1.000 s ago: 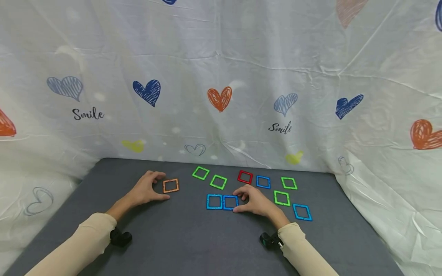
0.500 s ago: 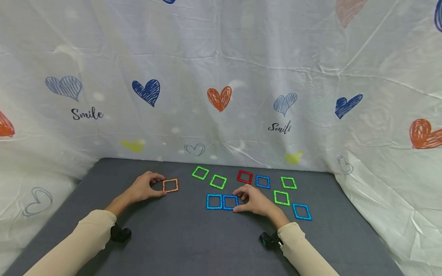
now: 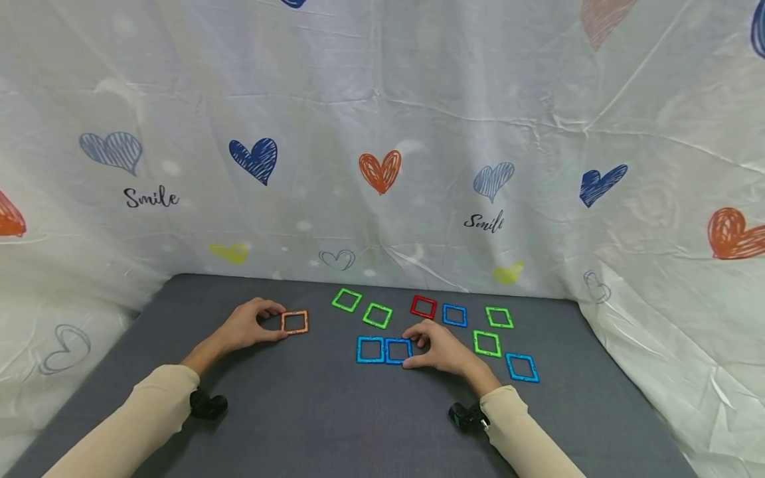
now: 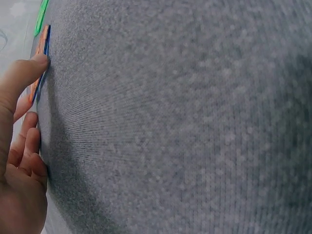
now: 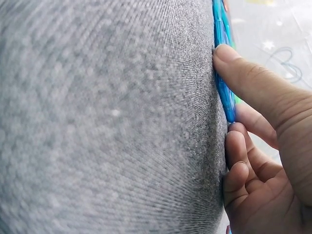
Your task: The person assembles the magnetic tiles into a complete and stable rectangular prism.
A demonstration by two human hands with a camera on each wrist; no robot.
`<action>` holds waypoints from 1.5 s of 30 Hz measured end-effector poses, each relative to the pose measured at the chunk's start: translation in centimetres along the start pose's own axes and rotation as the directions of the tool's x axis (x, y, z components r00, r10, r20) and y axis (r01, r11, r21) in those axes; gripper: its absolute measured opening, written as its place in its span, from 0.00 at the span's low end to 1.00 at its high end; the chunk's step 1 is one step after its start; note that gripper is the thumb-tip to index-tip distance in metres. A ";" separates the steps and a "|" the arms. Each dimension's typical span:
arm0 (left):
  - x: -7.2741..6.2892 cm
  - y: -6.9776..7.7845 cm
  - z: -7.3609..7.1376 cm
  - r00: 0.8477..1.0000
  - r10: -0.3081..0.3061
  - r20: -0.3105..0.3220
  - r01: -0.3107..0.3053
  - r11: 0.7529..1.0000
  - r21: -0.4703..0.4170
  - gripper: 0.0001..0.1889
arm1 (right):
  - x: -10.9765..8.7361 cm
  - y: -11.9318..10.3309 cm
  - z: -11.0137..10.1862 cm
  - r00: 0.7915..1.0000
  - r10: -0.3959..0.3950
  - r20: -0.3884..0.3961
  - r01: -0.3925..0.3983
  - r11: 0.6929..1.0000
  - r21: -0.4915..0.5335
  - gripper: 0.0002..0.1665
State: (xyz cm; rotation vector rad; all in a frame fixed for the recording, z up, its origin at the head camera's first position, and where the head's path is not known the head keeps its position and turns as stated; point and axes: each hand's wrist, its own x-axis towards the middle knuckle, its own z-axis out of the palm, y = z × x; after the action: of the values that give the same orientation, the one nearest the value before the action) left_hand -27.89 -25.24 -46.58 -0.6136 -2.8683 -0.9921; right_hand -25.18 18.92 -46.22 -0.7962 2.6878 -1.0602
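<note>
Across the background, a pale curtain [image 3: 418, 99] with printed hearts and "Smile" lettering, broad only in the head view. In front of it, a table [image 3: 311, 418] under grey cloth, ribbed weave legible only from the wrists. At the near side, a cream left sleeve [image 3: 140, 421] and right sleeve [image 3: 526, 431], both only in the head view.

Left hand [image 3: 248, 325] with thumb and index finger pinching the left edge of an orange square frame [image 3: 307, 321], on the table's left; remaining fingers bent, clear only in the left wrist view. Right hand [image 3: 445, 348] with thumb and index finger grasping the right edge of a blue square frame [image 3: 397, 362], near the middle, just beside a lighter blue frame [image 3: 370, 361].

Beyond, a pair of green frames [image 3: 337, 296], a red frame [image 3: 425, 299] and more blue and green ones rightward.

Smallest, a thin blue layer [image 4: 48, 46] beneath the orange, hidden from the head view. Edge-on in the right wrist view, blue thickness; cannot tell how many layers.
</note>
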 end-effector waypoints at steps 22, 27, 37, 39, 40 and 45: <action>-0.5 1.4 0.6 0.992 0.129 -0.005 -0.129 0.983 -0.128 0.27 | -0.1 -0.1 -0.2 1.000 -0.007 0.006 0.007 1.000 0.021 0.29; -0.4 2.6 1.0 0.988 0.149 0.032 -0.142 0.974 -0.177 0.27 | 0.0 0.0 -0.2 1.000 -0.003 0.004 0.003 1.000 0.019 0.29; -0.4 4.0 1.6 0.982 0.179 0.055 -0.162 0.960 -0.230 0.26 | 0.0 0.1 0.0 1.000 -0.002 0.003 0.002 1.000 0.013 0.29; -0.4 4.3 1.7 0.982 0.182 0.057 -0.163 0.956 -0.243 0.26 | 0.0 0.1 0.0 1.000 -0.002 0.002 0.002 1.000 0.013 0.29; -0.4 4.4 1.8 0.981 0.184 0.059 -0.164 0.955 -0.247 0.26 | 0.0 0.1 0.0 1.000 -0.002 0.001 0.002 1.000 0.012 0.29; -0.3 5.2 2.2 0.978 0.198 0.069 -0.172 0.946 -0.274 0.26 | 0.0 0.1 0.0 1.000 -0.001 0.002 0.001 1.000 0.014 0.29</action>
State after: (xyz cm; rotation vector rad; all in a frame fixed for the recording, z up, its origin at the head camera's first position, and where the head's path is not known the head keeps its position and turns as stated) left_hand -25.42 -20.33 -45.35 -0.9560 -2.7086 -1.3630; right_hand -25.21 18.97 -46.25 -0.7962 2.6763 -1.0764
